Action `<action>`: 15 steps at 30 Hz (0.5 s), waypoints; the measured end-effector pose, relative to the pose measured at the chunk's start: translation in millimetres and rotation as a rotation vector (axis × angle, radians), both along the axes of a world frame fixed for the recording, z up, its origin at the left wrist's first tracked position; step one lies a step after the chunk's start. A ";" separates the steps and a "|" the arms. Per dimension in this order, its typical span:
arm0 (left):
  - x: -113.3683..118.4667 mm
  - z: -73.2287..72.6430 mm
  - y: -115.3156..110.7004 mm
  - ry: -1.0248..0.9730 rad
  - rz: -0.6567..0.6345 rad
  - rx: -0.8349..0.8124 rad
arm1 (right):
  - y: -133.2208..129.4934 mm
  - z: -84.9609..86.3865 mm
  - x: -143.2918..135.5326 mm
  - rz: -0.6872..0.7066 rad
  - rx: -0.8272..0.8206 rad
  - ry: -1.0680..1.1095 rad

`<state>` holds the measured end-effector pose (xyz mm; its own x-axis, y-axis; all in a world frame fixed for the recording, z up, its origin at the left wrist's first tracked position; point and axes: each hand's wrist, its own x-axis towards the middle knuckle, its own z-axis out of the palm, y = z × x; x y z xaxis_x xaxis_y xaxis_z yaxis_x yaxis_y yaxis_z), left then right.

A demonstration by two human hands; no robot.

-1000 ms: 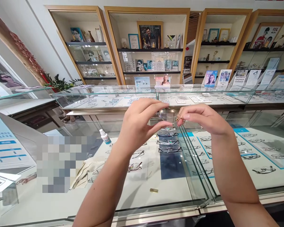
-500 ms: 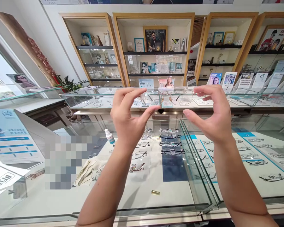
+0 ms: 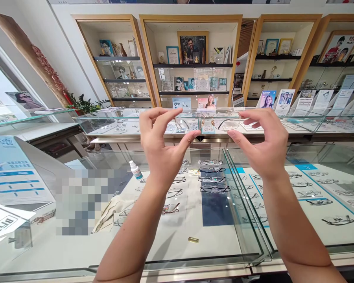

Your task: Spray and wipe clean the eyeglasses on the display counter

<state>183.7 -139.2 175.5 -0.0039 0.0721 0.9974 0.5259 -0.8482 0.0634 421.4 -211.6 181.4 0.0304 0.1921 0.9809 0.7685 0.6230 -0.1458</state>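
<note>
Both hands hold a pair of thin-rimmed glasses (image 3: 212, 122) up in the air, seen above the back edge of the glass counter (image 3: 218, 249), the left hand (image 3: 162, 141) pinching one lens rim between forefinger and thumb and the right hand (image 3: 267, 143) pinching the other rim likewise, its remaining fingers curled. Below them, a small gold-coloured tube (image 3: 193, 239) lies near the counter's front edge, while a white bottle (image 3: 136, 171) stands further back, towards the left, with a crumpled pale cloth (image 3: 110, 214) nearer the front
</note>
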 end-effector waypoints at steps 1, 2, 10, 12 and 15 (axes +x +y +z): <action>0.2 -0.8 0.7 0.001 0.004 -0.005 | -0.2 -0.2 -0.6 0.003 0.000 0.007; 0.4 -1.5 1.3 0.002 0.009 -0.009 | -0.4 -0.4 -1.1 0.004 -0.002 0.015; 4.3 -2.5 -0.8 -0.006 0.034 -0.003 | 0.5 -3.6 0.3 -0.009 -0.007 0.024; 4.8 -2.1 -1.0 -0.008 0.033 0.000 | 0.5 -4.1 0.8 0.002 0.001 0.029; 4.9 -2.1 -0.1 -0.015 0.018 0.004 | 0.1 -3.8 0.9 -0.014 0.009 0.024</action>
